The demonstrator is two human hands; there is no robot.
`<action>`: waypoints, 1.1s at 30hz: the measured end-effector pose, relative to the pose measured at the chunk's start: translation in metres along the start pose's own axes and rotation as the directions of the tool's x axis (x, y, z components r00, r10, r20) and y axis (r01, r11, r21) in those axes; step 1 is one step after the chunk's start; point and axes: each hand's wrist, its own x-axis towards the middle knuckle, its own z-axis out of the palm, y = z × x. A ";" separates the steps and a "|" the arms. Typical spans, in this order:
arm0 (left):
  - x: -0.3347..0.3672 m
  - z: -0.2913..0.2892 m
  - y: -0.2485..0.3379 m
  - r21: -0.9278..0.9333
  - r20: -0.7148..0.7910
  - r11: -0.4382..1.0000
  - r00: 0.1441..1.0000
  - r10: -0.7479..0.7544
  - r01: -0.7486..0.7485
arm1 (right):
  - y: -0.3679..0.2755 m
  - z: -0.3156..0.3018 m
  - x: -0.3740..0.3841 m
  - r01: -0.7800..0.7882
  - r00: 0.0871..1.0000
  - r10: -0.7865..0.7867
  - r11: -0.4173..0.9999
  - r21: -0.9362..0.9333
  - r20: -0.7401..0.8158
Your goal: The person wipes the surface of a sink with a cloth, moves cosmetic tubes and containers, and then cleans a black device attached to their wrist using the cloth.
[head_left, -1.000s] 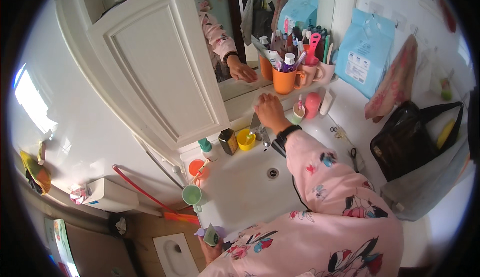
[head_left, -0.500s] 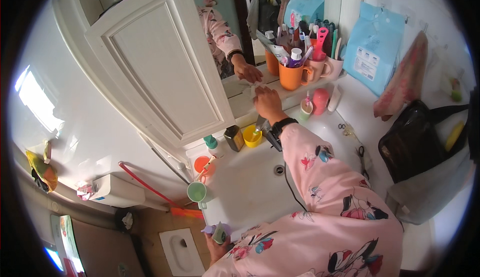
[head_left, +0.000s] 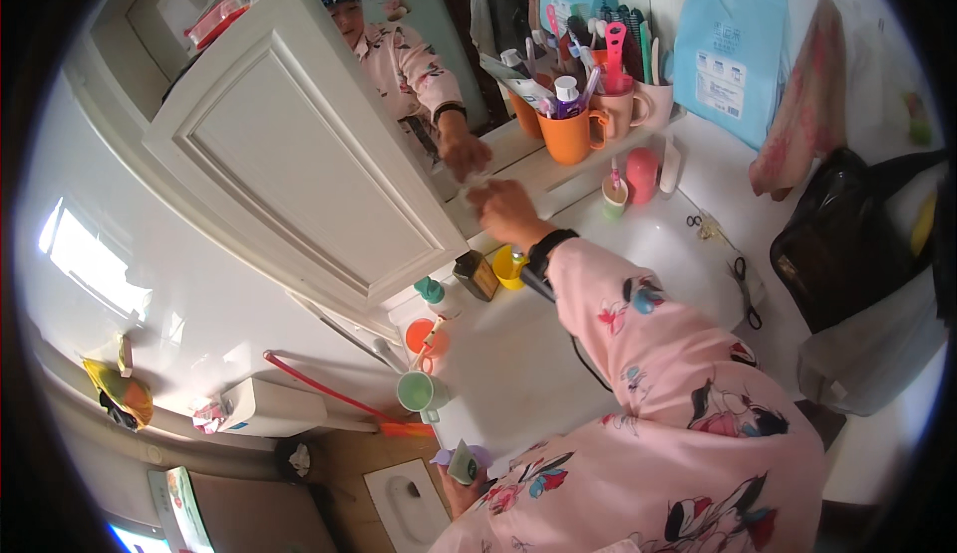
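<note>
My right hand point(head_left: 508, 212) reaches forward to the ledge below the mirror point(head_left: 399, 74), its fingers pressed together on a thin whitish wipe point(head_left: 469, 192). Only a little of the wipe shows; whether it is cloth or tissue I cannot tell. Low at the left, past the basin's near edge, my left hand point(head_left: 464, 493) is closed around a pale purple thing with a grey-green piece standing up in it point(head_left: 463, 464); its kind is unclear. An orange mug point(head_left: 568, 142) with toothbrushes and a purple white-capped tube stands to the right of my right hand.
A white cabinet door point(head_left: 309, 154) hangs open at the left. Around the white basin point(head_left: 528, 373) stand a green mug point(head_left: 422, 393), an orange cup point(head_left: 424, 339), a yellow cup point(head_left: 508, 268), a dark bottle point(head_left: 478, 274) and black scissors point(head_left: 745, 294). A blue bag point(head_left: 728, 54) hangs at the right.
My right hand has moved left along the ledge, toward the open cabinet door, with the wipe. The view has shifted slightly; my left hand keeps its hold.
</note>
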 end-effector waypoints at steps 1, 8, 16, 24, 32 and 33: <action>0.000 -0.005 -0.009 0.141 0.059 0.988 0.997 0.055 -0.063 | -0.012 0.005 0.000 -0.003 1.000 0.003 1.000 0.012 -0.003; -0.009 0.006 0.070 0.256 0.013 0.960 0.993 0.114 -0.114 | 0.031 -0.016 -0.023 0.159 0.980 -0.196 0.860 0.485 0.025; -0.008 0.013 0.031 0.241 -0.032 0.963 0.991 0.131 -0.120 | -0.005 -0.005 -0.002 -0.007 1.000 0.006 0.994 0.107 0.009; -0.007 0.021 0.061 0.322 -0.021 0.937 0.988 0.151 -0.136 | 0.042 -0.021 -0.009 -0.151 0.987 0.139 0.976 0.160 0.084; -0.009 0.020 0.062 0.354 -0.033 0.929 0.991 0.126 -0.107 | -0.025 -0.001 -0.035 -0.226 0.974 0.205 0.838 0.496 0.098; -0.008 0.020 0.064 0.353 -0.043 0.925 0.986 0.163 -0.137 | -0.027 -0.004 -0.037 -0.475 0.877 0.367 0.581 0.660 0.309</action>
